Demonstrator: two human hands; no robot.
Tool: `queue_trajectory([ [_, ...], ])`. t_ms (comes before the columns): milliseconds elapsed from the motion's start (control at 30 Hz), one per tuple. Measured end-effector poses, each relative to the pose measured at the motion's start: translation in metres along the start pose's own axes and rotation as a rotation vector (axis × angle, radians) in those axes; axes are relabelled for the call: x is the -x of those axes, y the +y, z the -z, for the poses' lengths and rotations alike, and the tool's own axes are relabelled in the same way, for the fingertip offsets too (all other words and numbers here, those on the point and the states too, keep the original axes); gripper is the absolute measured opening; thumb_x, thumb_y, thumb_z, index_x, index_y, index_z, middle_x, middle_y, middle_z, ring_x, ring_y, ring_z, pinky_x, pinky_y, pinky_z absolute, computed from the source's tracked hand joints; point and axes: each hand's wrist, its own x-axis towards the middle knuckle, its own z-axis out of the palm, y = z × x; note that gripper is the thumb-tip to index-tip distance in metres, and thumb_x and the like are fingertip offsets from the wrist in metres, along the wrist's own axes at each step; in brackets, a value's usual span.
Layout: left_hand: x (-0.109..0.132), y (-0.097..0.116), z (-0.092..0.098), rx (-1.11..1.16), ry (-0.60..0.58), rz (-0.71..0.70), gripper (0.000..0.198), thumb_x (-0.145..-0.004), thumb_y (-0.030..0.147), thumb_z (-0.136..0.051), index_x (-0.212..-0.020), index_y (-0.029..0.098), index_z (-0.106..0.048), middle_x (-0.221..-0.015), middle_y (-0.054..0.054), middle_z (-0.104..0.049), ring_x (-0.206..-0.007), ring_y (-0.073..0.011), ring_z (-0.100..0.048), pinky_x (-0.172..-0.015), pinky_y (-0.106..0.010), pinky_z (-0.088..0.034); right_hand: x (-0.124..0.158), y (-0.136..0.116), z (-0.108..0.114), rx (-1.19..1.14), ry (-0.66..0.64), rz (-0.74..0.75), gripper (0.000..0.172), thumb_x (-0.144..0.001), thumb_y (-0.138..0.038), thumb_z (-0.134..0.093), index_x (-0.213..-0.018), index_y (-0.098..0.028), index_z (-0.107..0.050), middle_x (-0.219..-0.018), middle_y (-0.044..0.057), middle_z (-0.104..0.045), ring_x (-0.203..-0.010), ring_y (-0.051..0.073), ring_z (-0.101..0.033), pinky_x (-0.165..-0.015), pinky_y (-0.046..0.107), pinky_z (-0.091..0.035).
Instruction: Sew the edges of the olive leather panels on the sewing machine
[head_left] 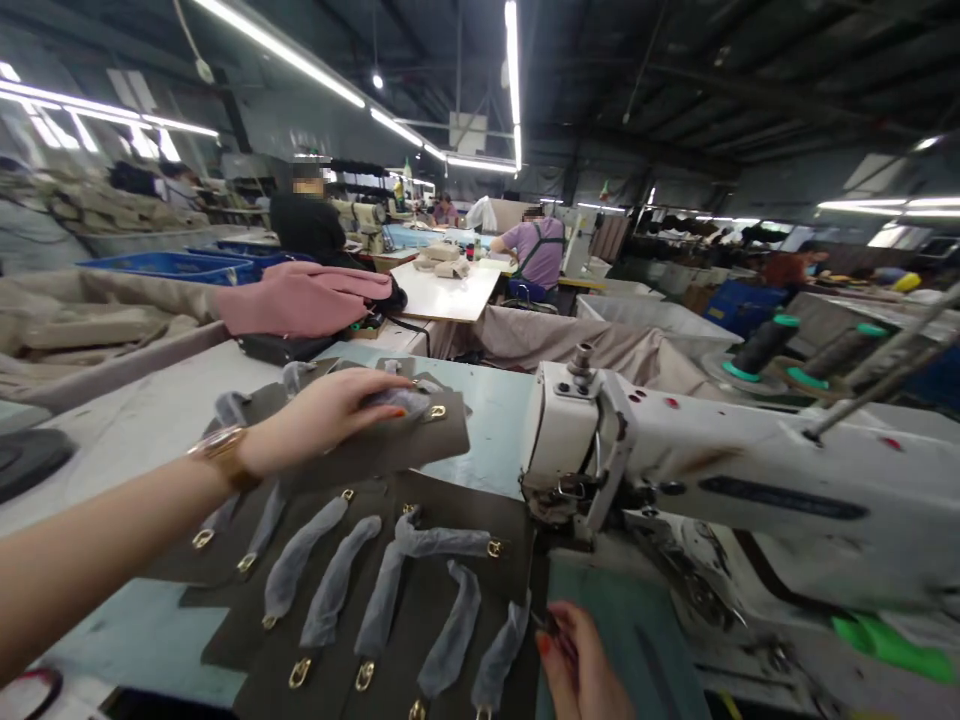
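My left hand [349, 405] reaches across the table, its fingers closed round a plastic-wrapped strap [409, 400] with a gold buckle [436, 412]. That strap lies on a grey-brown bag panel [442, 440], raised over other panels. At the lower right my right hand [574, 665] is closed, with a small dark tip showing at its fingers; what it belongs to I cannot make out. It is beside the edge of a spread of flat panels [480, 510]. Several wrapped straps [326, 580] with gold buckles lie on these panels.
A white sewing machine [720, 450] fills the right side, with dark thread cones [761, 345] behind it. Pink cloth [300, 300] lies on a black bag at the table's back. A fabric-lined bin [97, 340] stands left. Co-workers sit farther off, one in purple [536, 250].
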Motion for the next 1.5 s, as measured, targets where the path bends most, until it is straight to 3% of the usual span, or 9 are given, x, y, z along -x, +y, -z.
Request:
queue_trajectory([
  [233, 0.076, 0.031, 0.018, -0.141, 0.039, -0.060, 0.027, -0.086, 0.047, -0.053, -0.112, 0.039, -0.059, -0.097, 0.007, -0.070, -0.084, -0.0187, -0.063, -0.076, -0.032, -0.050, -0.056, -0.064, -0.043, 0.489, -0.092, 0.245, 0.017, -0.090, -0.025, -0.054, -0.104, -0.018, -0.058, -0.096, 0.008, -0.069, -0.084, 0.022, -0.067, -0.066, 0.028, -0.047],
  [433, 0.089, 0.009, 0.015, -0.135, -0.060, 0.006, 0.029, -0.085, 0.050, -0.051, -0.114, 0.051, -0.054, -0.093, 0.013, -0.070, -0.079, -0.0192, -0.065, -0.070, -0.033, -0.052, -0.071, -0.082, -0.058, 0.572, -0.177, 0.268, 0.014, -0.094, -0.024, -0.046, -0.088, -0.020, -0.059, -0.084, 0.005, -0.067, -0.072, 0.020, -0.066, -0.056, 0.026, -0.039],
  [600, 0.035, -0.002, 0.013, -0.108, -0.272, 0.173, 0.028, -0.089, 0.047, -0.048, -0.094, 0.030, -0.070, -0.083, 0.008, -0.073, -0.072, -0.0185, -0.067, -0.067, -0.029, -0.050, -0.035, -0.061, -0.045, 0.024, -0.271, 0.122, 0.015, -0.092, -0.033, -0.048, -0.091, -0.022, -0.059, -0.087, 0.003, -0.068, -0.081, 0.018, -0.065, -0.067, 0.023, -0.045],
  [767, -0.057, 0.042, 0.003, 0.382, 0.368, 0.000, 0.072, -0.086, 0.042, -0.059, -0.144, 0.018, -0.023, -0.145, -0.013, -0.037, -0.116, -0.0238, -0.052, -0.096, -0.039, -0.044, -0.008, -0.025, -0.039, -0.362, -0.128, 0.039, 0.038, -0.081, -0.048, -0.062, -0.106, -0.021, -0.057, -0.092, 0.005, -0.067, -0.080, 0.018, -0.064, -0.070, 0.022, -0.048],
  [833, -0.059, 0.066, -0.009, 0.507, 0.386, -0.098, 0.073, -0.087, 0.037, -0.060, -0.145, 0.020, -0.020, -0.151, -0.015, -0.022, -0.125, -0.0241, -0.045, -0.102, -0.040, -0.040, -0.007, -0.009, -0.031, -0.327, -0.083, 0.015, 0.030, -0.082, -0.049, -0.060, -0.087, -0.019, -0.061, -0.074, 0.001, -0.063, -0.065, 0.014, -0.059, -0.059, 0.019, -0.044],
  [1000, 0.050, 0.106, -0.074, 0.417, -0.484, -0.305, 0.026, -0.094, 0.025, -0.043, -0.097, 0.025, -0.068, -0.087, -0.003, -0.069, -0.076, -0.0141, -0.065, -0.073, -0.022, -0.054, -0.014, 0.022, -0.007, -0.183, 0.030, -0.038, 0.038, -0.085, -0.048, -0.056, -0.063, -0.018, -0.055, -0.057, -0.002, -0.053, -0.054, 0.012, -0.050, -0.053, 0.019, -0.039],
  [1167, 0.145, 0.080, -0.158, -0.007, -0.133, -0.192, 0.068, -0.085, 0.038, -0.058, -0.146, 0.029, -0.029, -0.142, -0.009, -0.045, -0.122, -0.0288, -0.052, -0.096, -0.035, -0.050, -0.030, 0.017, -0.016, -0.238, -0.082, -0.088, 0.033, -0.089, -0.046, -0.051, -0.097, -0.018, -0.068, -0.095, 0.008, -0.070, -0.089, 0.020, -0.064, -0.079, 0.024, -0.048],
  [1300, 0.115, 0.062, -0.186, -0.190, -0.033, -0.136, 0.076, -0.085, 0.045, -0.055, -0.149, 0.019, -0.020, -0.151, -0.017, -0.023, -0.137, -0.0371, -0.027, -0.102, -0.052, -0.040, -0.041, -0.003, -0.033, -0.257, -0.123, -0.052, 0.035, -0.089, -0.046, -0.052, -0.085, -0.016, -0.068, -0.074, 0.004, -0.068, -0.066, 0.016, -0.060, -0.059, 0.021, -0.043],
  [1500, 0.030, 0.087, -0.145, -0.117, -0.148, -0.435, 0.065, -0.081, 0.059, -0.054, -0.137, 0.025, -0.046, -0.140, -0.010, -0.048, -0.130, -0.0358, -0.037, -0.109, -0.057, -0.023, -0.043, -0.019, -0.037, -0.357, -0.131, -0.133, 0.040, -0.087, -0.048, -0.053, -0.078, -0.012, -0.066, -0.072, 0.004, -0.066, -0.066, 0.015, -0.055, -0.058, 0.021, -0.040],
])
